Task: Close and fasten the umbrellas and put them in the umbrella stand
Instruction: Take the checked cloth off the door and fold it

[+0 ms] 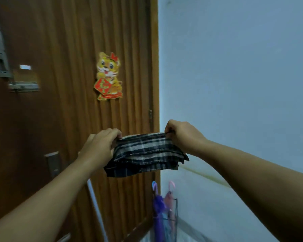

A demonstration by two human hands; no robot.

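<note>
Left hand [99, 145]: I am pinching the left edge of the plaid umbrella [145, 152], fingers curled shut over the cloth.
Right hand [180, 135]: I am gripping the right end, fingers closed tight on the cloth and, it seems, on a thin dark strap there.
Umbrella: I am holding it level at chest height between both hands, in front of the wooden door [68, 102]; it is hanging in loose folds, not yet wrapped.
Stand: the wire umbrella stand [175, 213] is sitting low in the corner, well below my hands, with a purple umbrella [158, 206] and a pink umbrella [170, 196] already in it.
Handling: it is looking light, soft and floppy; I judge the cloth will be slipping and sagging unless gathered around the stiff shaft, which I cannot see.
Where to hold: I am thinking the firm core under the folds for one hand, the strap for the other.
</note>
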